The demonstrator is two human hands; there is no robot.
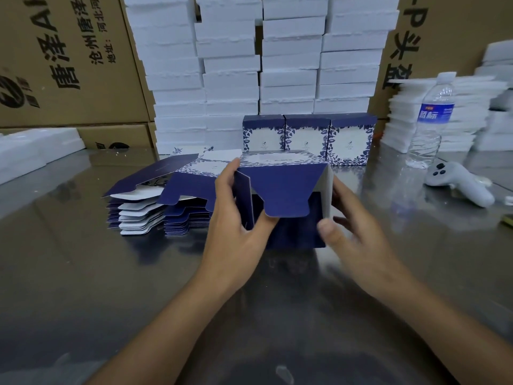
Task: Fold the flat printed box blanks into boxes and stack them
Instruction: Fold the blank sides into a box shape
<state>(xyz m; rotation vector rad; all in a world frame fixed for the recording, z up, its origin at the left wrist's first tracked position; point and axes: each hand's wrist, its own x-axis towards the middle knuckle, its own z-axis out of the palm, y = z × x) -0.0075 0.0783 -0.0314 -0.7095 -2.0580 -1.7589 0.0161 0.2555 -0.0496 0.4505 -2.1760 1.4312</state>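
1. Half-folded box (286,187) sits at table centre, held between both hands. The open end faces the camera and the dark blue tuck flap hangs over the opening, not tucked in.
2. Left hand (236,218) grips the box's left side. Its fingers curl over the top-left edge and the side flap, and the thumb sits under the tuck flap's lower edge.
3. Right hand (352,234) grips the right wall, with the thumb on the front edge and the fingers wrapped behind.
4. Can't tell if the box bottom touches the steel table (83,259) or sits just above it.
5. The stack of flat blanks (150,207) is just left of the left hand, fanned out, blue and white.
6. Three finished boxes (305,137) stand upright in a row behind the held box, touching side to side.
7. Behind those are tall stacks of white foam trays (249,65), with cardboard cartons (69,51) on either side.
8. On the right is an upright water bottle (433,118). A white handheld controller (460,184) lies near its base.
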